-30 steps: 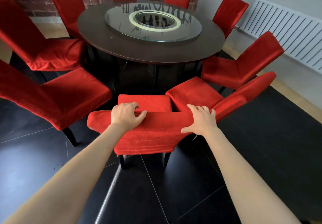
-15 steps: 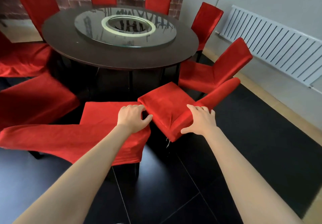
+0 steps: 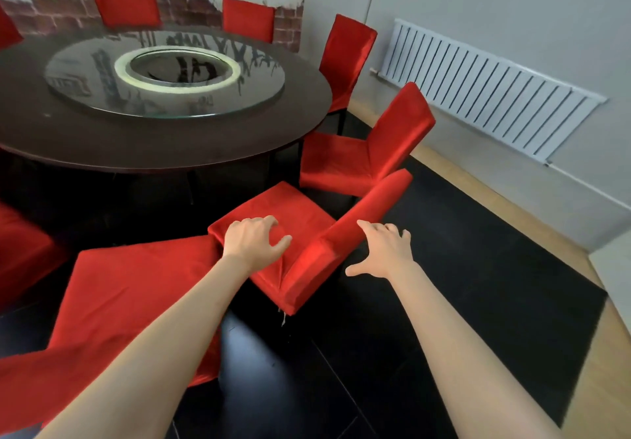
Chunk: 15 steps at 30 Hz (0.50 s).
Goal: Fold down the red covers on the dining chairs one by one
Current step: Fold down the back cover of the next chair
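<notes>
Chair back point(image 3: 368, 209) slanting up-right

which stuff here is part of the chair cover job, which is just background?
Job:
left hand, over the seat
right hand, by the backrest
nearest chair cover
next chair
other red chairs

Background:
round table
glass turntable
radiator
brick mural
</notes>
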Motion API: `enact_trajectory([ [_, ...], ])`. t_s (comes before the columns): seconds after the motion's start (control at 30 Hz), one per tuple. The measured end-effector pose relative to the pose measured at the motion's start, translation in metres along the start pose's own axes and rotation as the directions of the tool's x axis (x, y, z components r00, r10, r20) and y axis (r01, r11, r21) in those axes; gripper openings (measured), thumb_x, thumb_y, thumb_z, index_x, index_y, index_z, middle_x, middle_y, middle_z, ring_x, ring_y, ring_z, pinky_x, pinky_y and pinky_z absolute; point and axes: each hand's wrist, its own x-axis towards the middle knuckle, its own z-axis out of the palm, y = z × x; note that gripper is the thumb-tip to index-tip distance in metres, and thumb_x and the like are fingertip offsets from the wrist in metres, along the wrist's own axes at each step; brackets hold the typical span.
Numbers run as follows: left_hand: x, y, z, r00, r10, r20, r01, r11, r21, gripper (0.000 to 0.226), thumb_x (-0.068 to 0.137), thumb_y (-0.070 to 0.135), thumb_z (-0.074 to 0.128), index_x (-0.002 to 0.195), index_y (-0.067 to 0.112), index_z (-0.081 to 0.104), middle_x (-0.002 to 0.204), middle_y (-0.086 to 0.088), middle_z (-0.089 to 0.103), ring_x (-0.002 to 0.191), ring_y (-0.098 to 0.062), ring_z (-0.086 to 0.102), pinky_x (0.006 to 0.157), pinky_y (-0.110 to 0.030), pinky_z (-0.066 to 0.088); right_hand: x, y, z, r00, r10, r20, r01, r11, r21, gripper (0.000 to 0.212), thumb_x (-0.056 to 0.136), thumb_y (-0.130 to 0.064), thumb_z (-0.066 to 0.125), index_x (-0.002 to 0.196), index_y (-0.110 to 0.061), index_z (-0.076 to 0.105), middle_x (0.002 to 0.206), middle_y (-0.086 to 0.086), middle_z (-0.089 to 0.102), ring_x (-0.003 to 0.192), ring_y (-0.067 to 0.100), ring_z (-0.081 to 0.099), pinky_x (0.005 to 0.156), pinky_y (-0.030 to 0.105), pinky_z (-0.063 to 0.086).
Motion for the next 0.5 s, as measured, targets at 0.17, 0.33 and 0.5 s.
enact_trajectory([
  [0.17,0.040,0.043,0.025,0.999,0.003,0.035,-0.003,1.000,0.002,0.053,0.086,0.060,0.050,0.121,0.022,0.059,0.110,0.004,0.069,0.103,-0.020,0.064,0.088,-0.035,0.043,0.034,0.044,0.002,0.999,-0.014,0.034,0.014,1.000,0.009,0.112,0.064,-0.066,0.075,0.152,-0.026,0.019,0.152,0.003,0.037,0.141,0.031,0.028,0.113,0.059,0.018],
  [0.33,0.073,0.092,0.056,0.996,-0.065,0.053,0.065,0.998,0.018,0.053,0.087,0.060,0.048,0.124,0.022,0.058,0.111,0.003,0.069,0.103,-0.019,0.064,0.089,-0.035,0.043,0.076,0.105,-0.004,0.996,-0.083,0.046,0.082,0.997,0.009,0.112,0.064,-0.065,0.076,0.152,-0.026,0.020,0.152,0.004,0.038,0.141,0.031,0.028,0.112,0.059,0.018],
  [0.5,0.087,0.138,0.086,0.982,-0.185,0.032,0.183,0.982,0.048,0.054,0.087,0.060,0.048,0.123,0.022,0.057,0.111,0.003,0.068,0.103,-0.020,0.064,0.088,-0.035,0.044,0.121,0.159,-0.004,0.979,-0.198,0.054,0.199,0.980,-0.014,0.112,0.063,-0.064,0.077,0.152,-0.025,0.021,0.151,0.002,0.038,0.140,0.030,0.030,0.112,0.058,0.020],
])
